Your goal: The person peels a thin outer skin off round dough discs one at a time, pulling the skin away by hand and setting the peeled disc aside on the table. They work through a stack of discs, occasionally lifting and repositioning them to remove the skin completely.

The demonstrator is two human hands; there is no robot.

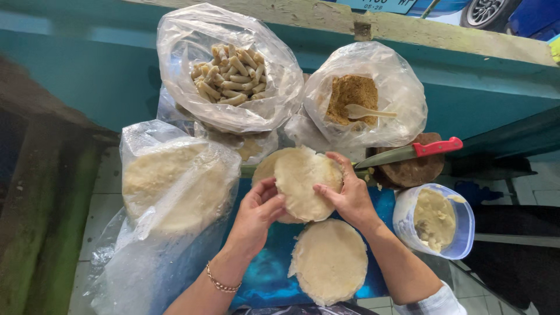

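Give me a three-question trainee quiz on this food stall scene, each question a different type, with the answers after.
1. True or false: both hands, left hand and right hand, touch the flat round dough sheet.
2. Which thing has a red handle? A) the knife B) the spoon C) the plastic tub
3. Fill in: the spoon lies in the bag of brown ____.

Key
1. True: both hands hold the sheet at its edges, above a second sheet on the blue mat.
2. A: the knife rests on a dark brown block.
3. Powder: a brown crumbly powder, beside the bag of pale rolled sticks.
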